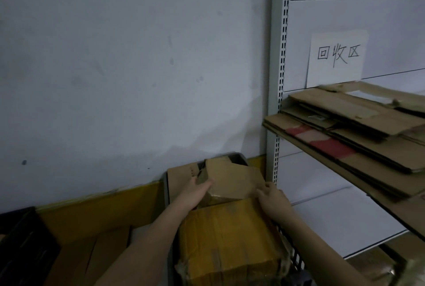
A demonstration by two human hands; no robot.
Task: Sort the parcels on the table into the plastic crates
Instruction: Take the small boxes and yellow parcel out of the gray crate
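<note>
flattened cardboard sheets (345, 131) lie stacked on a metal shelf (277, 101), beneath a handwritten paper sign (337, 56) on the wall.

You've got a metal shelf (322, 223) on the right of the frame with flattened cardboard sheets (349, 129) stacked on it, one red-striped, the lowest sheet hanging over its front edge.
</note>
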